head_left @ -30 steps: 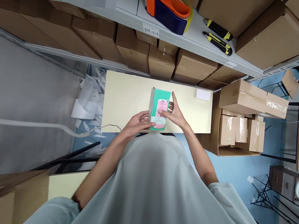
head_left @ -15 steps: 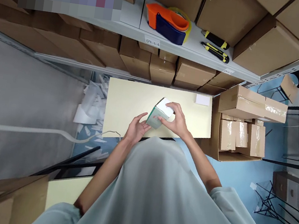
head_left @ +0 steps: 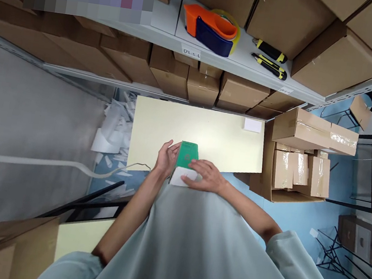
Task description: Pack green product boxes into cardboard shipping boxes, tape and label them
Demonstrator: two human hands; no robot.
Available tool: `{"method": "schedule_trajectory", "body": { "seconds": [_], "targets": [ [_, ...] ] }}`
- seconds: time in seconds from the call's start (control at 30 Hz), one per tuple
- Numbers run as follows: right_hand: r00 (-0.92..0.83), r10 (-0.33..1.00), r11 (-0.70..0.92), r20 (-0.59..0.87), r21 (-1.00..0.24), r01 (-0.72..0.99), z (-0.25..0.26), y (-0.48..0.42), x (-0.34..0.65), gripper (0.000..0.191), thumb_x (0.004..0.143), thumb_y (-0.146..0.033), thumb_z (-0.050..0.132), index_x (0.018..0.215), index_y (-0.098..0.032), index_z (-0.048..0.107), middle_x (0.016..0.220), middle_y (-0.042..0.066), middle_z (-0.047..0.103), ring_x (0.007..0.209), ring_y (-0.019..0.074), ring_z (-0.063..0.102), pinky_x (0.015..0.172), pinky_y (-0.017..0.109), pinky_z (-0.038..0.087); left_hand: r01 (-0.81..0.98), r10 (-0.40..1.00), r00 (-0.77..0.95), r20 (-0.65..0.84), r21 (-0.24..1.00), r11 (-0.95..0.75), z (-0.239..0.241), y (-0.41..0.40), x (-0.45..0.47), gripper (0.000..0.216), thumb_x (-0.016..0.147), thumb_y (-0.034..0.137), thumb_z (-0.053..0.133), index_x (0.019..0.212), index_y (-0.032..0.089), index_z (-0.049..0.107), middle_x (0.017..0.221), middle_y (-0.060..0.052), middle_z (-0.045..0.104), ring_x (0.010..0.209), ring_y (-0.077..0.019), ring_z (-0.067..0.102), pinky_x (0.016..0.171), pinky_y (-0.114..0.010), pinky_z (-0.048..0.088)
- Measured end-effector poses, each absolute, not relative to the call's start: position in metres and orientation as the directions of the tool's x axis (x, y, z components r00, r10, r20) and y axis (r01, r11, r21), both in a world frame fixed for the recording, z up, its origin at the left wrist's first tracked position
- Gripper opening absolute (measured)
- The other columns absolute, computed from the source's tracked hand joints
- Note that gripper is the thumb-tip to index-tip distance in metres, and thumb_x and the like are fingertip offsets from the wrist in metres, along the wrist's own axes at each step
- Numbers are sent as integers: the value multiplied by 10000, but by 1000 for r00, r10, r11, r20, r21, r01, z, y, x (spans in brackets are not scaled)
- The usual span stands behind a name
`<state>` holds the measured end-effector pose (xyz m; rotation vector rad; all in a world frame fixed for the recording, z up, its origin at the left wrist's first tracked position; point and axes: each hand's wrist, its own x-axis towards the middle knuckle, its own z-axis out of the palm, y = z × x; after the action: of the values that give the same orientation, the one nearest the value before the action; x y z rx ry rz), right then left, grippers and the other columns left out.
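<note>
You have the green cardboard box [head_left: 187, 153] between your two hands, close against the front of your light grey-green shirt [head_left: 198, 247], at the near edge of the pale yellow table [head_left: 160, 122]. Its white end [head_left: 179, 176] faces back toward your body, and the green face stretches away from you toward the shelving. The long axis seems to follow that green face, pointing away from your chest; foreshortening hides how steeply it tilts.

Your left hand [head_left: 167, 157] lies along the box's left side, thumb raised and apart from the fingers; the box covers some of those fingers, so I can't tell how far they close. Your right hand [head_left: 206, 175] is clamped on the near right part of the box, fingertips over the green face and thumb across the white end.

Well beyond your hands, a small white box [head_left: 252, 125] rests at the table's far right corner. Just past the table's right end, an open carton [head_left: 297, 199] holds taped cardboard boxes [head_left: 283, 169]. On the shelf [head_left: 240, 66] ahead, you have an orange-and-navy tape dispenser [head_left: 213, 32] and, to its right, two black-and-yellow utility knives [head_left: 270, 67].
</note>
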<state>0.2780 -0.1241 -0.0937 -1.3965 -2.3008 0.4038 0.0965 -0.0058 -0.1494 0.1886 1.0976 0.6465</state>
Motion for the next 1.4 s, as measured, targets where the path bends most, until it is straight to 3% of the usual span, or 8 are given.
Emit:
{"method": "schedule_trajectory", "body": {
  "seconds": [0.23,0.43,0.5,0.67,0.8,0.97,1.2,1.4],
  "targets": [
    [-392,890,456,232,-450,768,-94,-122,272,190,1033,-555,753,1067,-375,802,1150,-12,845,1210,185,804,1085,313,678,-432,663,278,-695,526,733,-147,17,96,474,847,618,728,966,160,760,934,-115,815,958,-314,793,811,-391,638],
    [-105,933,296,344,-568,768,-77,-89,306,401,935,-533,863,1270,-325,790,1472,132,675,1452,346,642,1182,568,590,-418,713,182,-677,604,679,-151,19,83,375,823,507,747,991,174,784,1023,-99,830,945,-232,760,757,-288,586],
    [68,933,192,352,-652,734,-72,-68,316,445,966,-520,824,1344,-295,755,1520,168,605,1477,353,599,1190,577,567,-391,684,198,-702,583,712,-152,15,79,312,807,455,737,965,188,768,1018,-85,834,919,-234,757,726,-296,580],
    [291,948,-73,126,-806,587,-70,-16,331,428,999,-569,736,1309,-274,734,1384,127,643,1333,275,644,1118,439,594,-354,612,266,-745,515,781,-149,0,80,240,787,403,759,903,199,709,947,-99,828,935,-292,793,822,-381,635],
    [366,919,-348,-148,-743,572,-69,17,336,436,995,-629,674,1203,-249,722,1237,78,714,1197,252,677,1099,396,560,-325,587,369,-721,491,808,-145,-11,76,410,897,492,724,1100,140,779,997,-161,835,979,-332,813,925,-431,650],
    [342,836,-547,-429,-602,581,-76,48,331,537,1021,-762,534,1011,-244,672,1057,45,756,1049,269,712,1000,384,560,-243,449,417,-790,379,893,-147,-14,59,440,925,552,728,1058,136,787,915,-177,811,898,-348,817,907,-458,662],
    [252,782,-561,-570,-468,683,-103,76,299,622,1013,-827,525,920,-234,685,1077,116,816,1090,333,757,999,409,577,-300,284,479,-831,149,942,-158,-15,31,518,926,620,698,1068,129,780,920,-197,789,861,-357,805,859,-476,684],
    [237,770,-537,-592,-401,743,-121,111,255,501,1008,-705,634,1142,-232,732,1195,103,832,1166,306,767,1025,383,577,-434,243,403,-882,49,900,-175,-3,7,402,949,499,674,1100,133,743,897,-171,756,860,-310,791,879,-415,698]
  ]
}}
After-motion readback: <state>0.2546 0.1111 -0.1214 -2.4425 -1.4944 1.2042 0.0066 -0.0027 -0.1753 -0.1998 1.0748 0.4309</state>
